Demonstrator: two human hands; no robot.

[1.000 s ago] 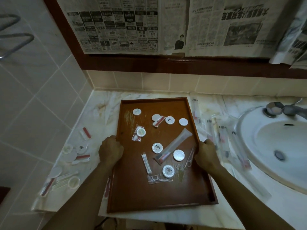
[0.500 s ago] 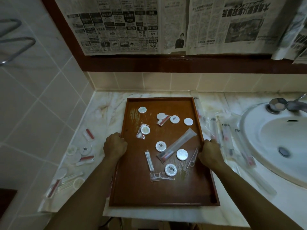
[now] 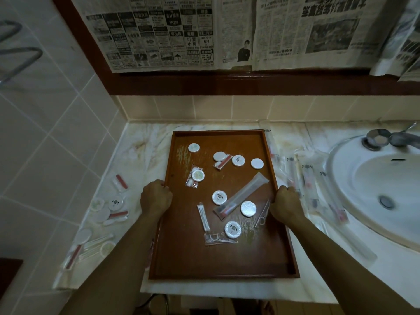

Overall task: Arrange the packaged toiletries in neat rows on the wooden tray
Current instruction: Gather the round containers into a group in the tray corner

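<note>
A brown wooden tray (image 3: 218,264) lies lengthwise on the marble counter. Scattered on it are several round white packets, such as one (image 3: 193,147) at the far left and another (image 3: 232,230) nearer me. A long clear toothbrush packet (image 3: 243,194) lies diagonally across the middle. A cotton swab packet (image 3: 203,215) and a floss pick packet (image 3: 218,238) lie near it. My left hand (image 3: 155,197) grips the tray's left rim. My right hand (image 3: 285,206) grips the right rim.
More packets lie on the counter left of the tray (image 3: 109,210) and long clear packets lie to its right (image 3: 311,185). A white sink (image 3: 372,196) with a metal tap (image 3: 384,138) fills the right. Tiled walls stand left and behind, newspaper above.
The tray has slid a little to the right and squarer to the counter, with both hands staying on its rims. The packets on it kept their places.
</note>
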